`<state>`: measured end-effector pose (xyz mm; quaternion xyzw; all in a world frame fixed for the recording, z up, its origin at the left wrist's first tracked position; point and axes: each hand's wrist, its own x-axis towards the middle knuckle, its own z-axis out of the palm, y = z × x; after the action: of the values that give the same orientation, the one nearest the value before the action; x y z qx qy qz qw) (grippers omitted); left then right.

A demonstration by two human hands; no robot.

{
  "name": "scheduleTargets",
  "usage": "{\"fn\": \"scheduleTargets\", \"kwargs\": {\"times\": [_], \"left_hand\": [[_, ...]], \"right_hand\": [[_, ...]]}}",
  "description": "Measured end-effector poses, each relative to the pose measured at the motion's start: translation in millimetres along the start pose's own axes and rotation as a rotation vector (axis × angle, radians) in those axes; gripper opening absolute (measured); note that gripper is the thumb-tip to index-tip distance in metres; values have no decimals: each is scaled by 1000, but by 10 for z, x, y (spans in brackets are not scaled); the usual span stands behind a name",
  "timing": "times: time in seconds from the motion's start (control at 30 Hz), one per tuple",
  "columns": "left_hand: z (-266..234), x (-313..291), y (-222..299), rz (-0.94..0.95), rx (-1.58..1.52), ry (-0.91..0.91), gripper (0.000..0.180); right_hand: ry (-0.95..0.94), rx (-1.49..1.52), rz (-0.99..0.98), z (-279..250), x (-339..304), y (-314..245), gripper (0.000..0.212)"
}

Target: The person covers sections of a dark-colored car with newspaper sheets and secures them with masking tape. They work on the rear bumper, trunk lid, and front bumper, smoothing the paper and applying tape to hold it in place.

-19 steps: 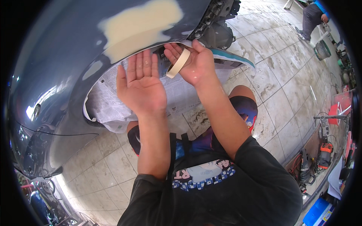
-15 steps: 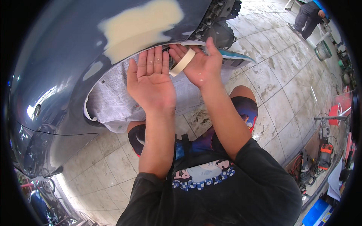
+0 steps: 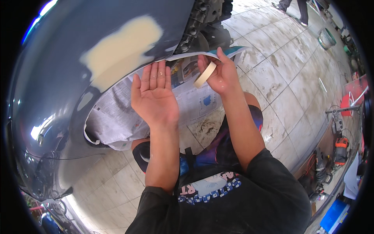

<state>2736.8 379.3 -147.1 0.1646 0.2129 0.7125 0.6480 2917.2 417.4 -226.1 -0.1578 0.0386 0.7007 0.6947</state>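
Note:
My left hand [image 3: 156, 97] is palm up with its fingers stretched out, the fingertips at the rim of the dark car fender [image 3: 50, 89]. In my right hand [image 3: 225, 76], a narrow roll of masking tape [image 3: 205, 75] is held by the curled fingers, while the thumb is raised by the paper's edge farther right. Newspaper [image 3: 117, 107] hangs along the wheel arch and covers the opening behind both hands. Some of the fingertips are hidden under the fender rim and the paper. A beige filler patch [image 3: 124, 50] lies on the panel above my left hand.
Bare dark engine-side parts [image 3: 206, 23] show beyond the fender. Another person's legs [image 3: 296, 9] are at the far right, near a bucket [image 3: 326, 39]. Tools, among them an orange power tool [image 3: 341, 151], line the right side. The floor is light, stained tile [image 3: 269, 78].
My right hand has moved right along the arch edge with the tape roll, away from my left hand, which stays flat at the rim. The view has shifted. The other person has moved.

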Motion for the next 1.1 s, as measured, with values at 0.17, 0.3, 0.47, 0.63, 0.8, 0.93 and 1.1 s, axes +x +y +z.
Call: {"fn": "scheduleTargets", "kwargs": {"times": [0.17, 0.3, 0.47, 0.63, 0.8, 0.93, 1.1], "left_hand": [[-5, 2, -87, 48, 36, 26, 64], [28, 0, -141, 84, 49, 52, 59], [24, -20, -76, 74, 47, 38, 58], [-11, -38, -22, 78, 126, -31, 63], [-13, -32, -13, 82, 161, -65, 60], [-30, -44, -83, 136, 187, -105, 57], [-89, -4, -148, 157, 126, -99, 43]], "right_hand": [[144, -65, -404, -21, -147, -12, 47], [309, -321, -803, -159, -579, 81, 53], [156, -1177, -1424, 43, -728, 104, 42], [-394, -1771, -1624, 306, -435, 325, 27], [-377, -1783, -1677, 252, -54, 413, 21], [-284, -1673, -1696, 221, 66, 472, 15], [-250, -1599, -1681, 211, 100, 576, 13]]}}
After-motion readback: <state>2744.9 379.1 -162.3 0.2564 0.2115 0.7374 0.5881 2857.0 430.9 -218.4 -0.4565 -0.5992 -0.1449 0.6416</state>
